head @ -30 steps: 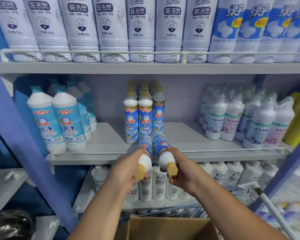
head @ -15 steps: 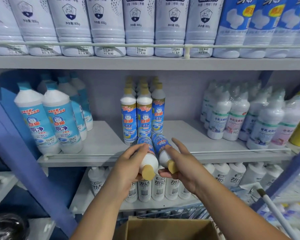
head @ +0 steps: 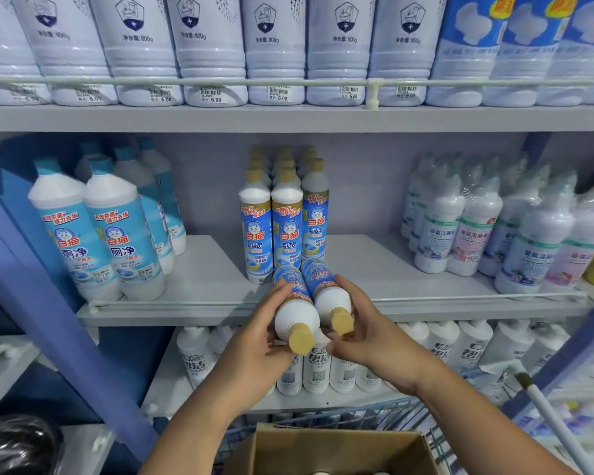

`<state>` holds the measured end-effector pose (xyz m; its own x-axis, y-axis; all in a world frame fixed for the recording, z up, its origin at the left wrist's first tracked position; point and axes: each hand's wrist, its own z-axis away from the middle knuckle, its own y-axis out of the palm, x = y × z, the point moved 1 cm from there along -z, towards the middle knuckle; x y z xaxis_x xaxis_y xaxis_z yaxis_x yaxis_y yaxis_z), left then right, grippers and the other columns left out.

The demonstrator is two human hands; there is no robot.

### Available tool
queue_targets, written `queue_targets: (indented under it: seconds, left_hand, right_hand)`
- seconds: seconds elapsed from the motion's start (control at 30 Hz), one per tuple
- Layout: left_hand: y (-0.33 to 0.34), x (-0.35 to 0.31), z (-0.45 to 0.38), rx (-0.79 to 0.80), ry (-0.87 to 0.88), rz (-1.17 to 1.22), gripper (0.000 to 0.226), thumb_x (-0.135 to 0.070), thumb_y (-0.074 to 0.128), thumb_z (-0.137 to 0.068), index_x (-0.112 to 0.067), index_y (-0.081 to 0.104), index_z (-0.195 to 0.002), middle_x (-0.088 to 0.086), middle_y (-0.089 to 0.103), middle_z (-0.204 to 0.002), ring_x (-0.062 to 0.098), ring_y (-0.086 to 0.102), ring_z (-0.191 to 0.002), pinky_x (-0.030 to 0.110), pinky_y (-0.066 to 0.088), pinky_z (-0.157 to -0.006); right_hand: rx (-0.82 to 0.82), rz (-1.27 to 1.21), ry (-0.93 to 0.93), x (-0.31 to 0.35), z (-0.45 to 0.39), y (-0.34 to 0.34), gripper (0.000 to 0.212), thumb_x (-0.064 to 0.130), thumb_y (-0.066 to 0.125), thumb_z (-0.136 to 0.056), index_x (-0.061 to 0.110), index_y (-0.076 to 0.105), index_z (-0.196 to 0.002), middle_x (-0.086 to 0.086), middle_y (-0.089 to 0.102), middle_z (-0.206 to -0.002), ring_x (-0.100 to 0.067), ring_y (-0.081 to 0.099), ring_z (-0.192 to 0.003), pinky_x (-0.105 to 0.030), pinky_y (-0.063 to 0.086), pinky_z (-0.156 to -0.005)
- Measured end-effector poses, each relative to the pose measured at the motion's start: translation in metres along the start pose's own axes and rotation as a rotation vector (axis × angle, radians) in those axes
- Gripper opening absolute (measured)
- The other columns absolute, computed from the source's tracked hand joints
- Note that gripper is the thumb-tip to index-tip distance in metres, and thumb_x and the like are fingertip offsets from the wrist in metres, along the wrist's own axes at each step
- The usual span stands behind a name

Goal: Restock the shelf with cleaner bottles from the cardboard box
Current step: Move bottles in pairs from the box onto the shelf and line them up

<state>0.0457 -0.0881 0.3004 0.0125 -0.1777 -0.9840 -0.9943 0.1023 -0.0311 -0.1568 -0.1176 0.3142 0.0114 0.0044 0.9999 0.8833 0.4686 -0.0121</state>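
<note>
A slim white blue-labelled bottle with a tan cap (head: 294, 311) was gripped by the left hand (head: 254, 341), and its twin (head: 326, 293) by the right hand (head: 367, 332), bases tilted onto the grey middle shelf (head: 203, 279).

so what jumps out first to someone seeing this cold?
Dead centre, the left hand and right hand each hold a gold-capped bottle, the left bottle and right bottle, tilted bases-first toward the middle shelf, caps pointing at the camera. Right behind them stands a cluster of matching bottles. An open cardboard box sits at the bottom edge.
</note>
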Motion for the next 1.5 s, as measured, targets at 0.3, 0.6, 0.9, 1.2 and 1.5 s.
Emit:
queue_targets:
  seconds: [0.3,0.6,0.9,1.2,1.5]
  left_hand:
    - [-0.002,-0.013,-0.012,-0.145,0.104,-0.05,0.077,0.005,0.082,-0.074,-0.056,0.062,-0.117,-0.001,0.062,-0.132,0.013,0.067,-0.111,0.03,0.057,-0.087]
    - [-0.02,-0.056,-0.064,-0.246,0.101,-0.25,0.045,-0.021,0.076,-0.087,-0.055,0.054,-0.108,-0.001,0.07,-0.083,0.018,0.062,-0.058,0.025,0.053,-0.049]
    - [-0.021,-0.069,-0.109,-0.32,-0.015,-0.512,0.026,-0.066,0.056,-0.087,-0.048,0.055,-0.106,-0.018,0.067,-0.092,0.015,0.069,-0.07,0.029,0.053,-0.052]
    - [-0.019,-0.053,-0.131,-0.369,-0.006,-0.583,0.048,-0.084,0.044,-0.079,-0.045,0.052,-0.107,-0.018,0.066,-0.1,0.009,0.067,-0.091,0.046,0.06,-0.078]
    - [-0.014,-0.037,-0.129,-0.444,0.082,-0.676,0.036,-0.064,0.059,-0.087,-0.036,0.05,-0.108,-0.013,0.06,-0.106,0.009,0.063,-0.09,0.034,0.055,-0.07]
  right_hand:
    - [-0.232,0.209,-0.207,0.004,-0.011,-0.005,0.062,0.008,0.084,-0.076,0.052,0.066,-0.117,0.018,0.063,-0.133,-0.021,0.075,-0.088,-0.032,0.06,-0.083]
    - [-0.459,0.563,-0.338,0.057,-0.057,-0.02,0.041,0.051,0.076,-0.077,0.038,0.071,-0.115,0.016,0.064,-0.101,-0.002,0.055,-0.07,-0.011,0.041,-0.069]
    - [-0.525,0.642,-0.162,0.095,-0.119,-0.042,0.027,0.057,0.053,-0.095,0.035,0.064,-0.084,0.013,0.066,-0.081,-0.012,0.06,-0.079,-0.031,0.048,-0.068]
    - [-0.438,0.633,-0.064,0.102,-0.162,-0.048,0.047,0.062,0.045,-0.096,0.026,0.063,-0.12,-0.001,0.068,-0.118,-0.022,0.065,-0.104,-0.046,0.055,-0.092]
    - [-0.495,0.614,-0.14,0.089,-0.16,-0.038,0.046,0.061,0.053,-0.093,0.034,0.059,-0.13,0.003,0.059,-0.124,-0.019,0.059,-0.108,-0.039,0.053,-0.093]
